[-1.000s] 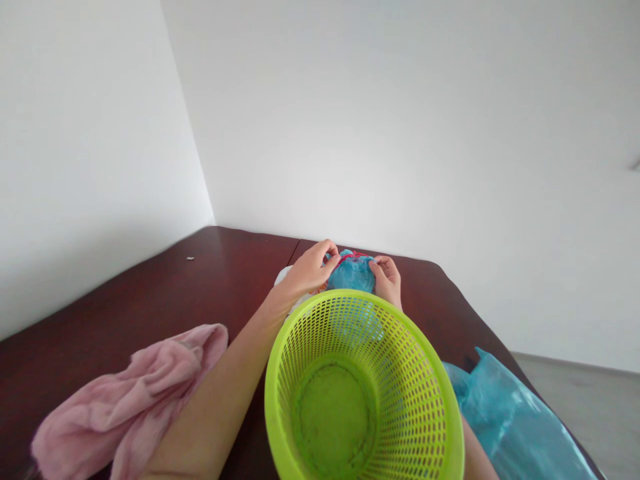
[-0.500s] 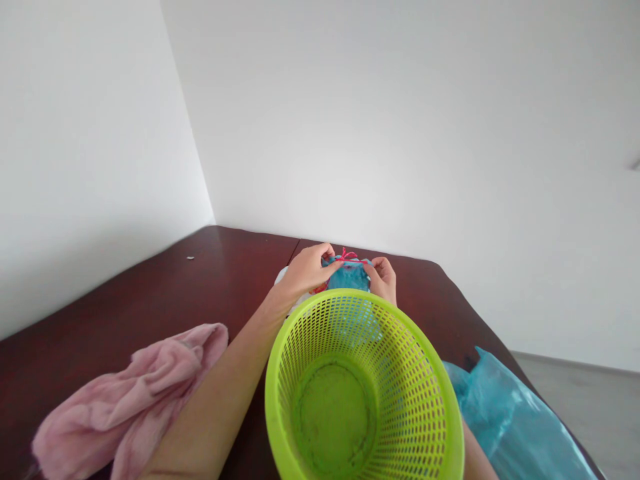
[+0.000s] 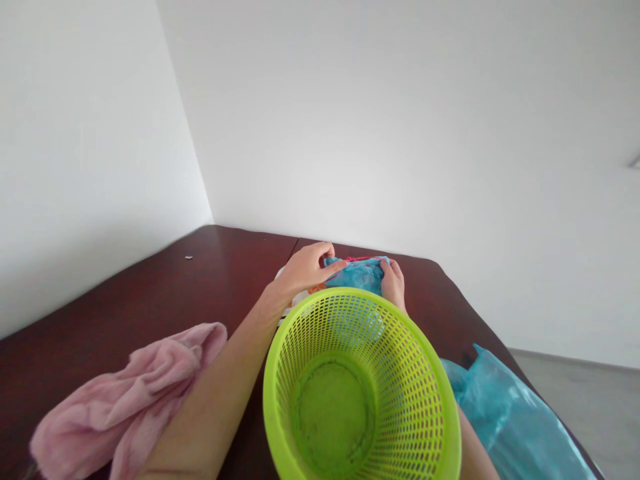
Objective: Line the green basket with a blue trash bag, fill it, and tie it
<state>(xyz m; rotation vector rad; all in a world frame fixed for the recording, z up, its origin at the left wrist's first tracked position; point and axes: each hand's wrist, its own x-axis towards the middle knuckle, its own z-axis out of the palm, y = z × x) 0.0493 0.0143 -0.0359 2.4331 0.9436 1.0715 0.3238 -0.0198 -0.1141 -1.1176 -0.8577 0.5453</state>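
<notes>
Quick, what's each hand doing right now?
Left hand: holding the left side of the blue plastic with red string.
Right hand: holding its right side.

A basket [image 3: 333,413] takes up the bottom centre of the frame, between the person's left forearm [image 3: 215,400] and right forearm [image 3: 475,447]. Beyond its rim, a drawstring bag [image 3: 357,275] lies between left hand [image 3: 306,268] and right hand [image 3: 393,281], touching both. A towel [image 3: 135,390] lies on the table [image 3: 240,267] at lower left, beside the left forearm; a plastic bag [image 3: 520,420] occupies the lower right. A scrap [image 3: 189,257] rests on the table, left of centre. Walls [image 3: 375,133] stand behind the table and along its left.
</notes>
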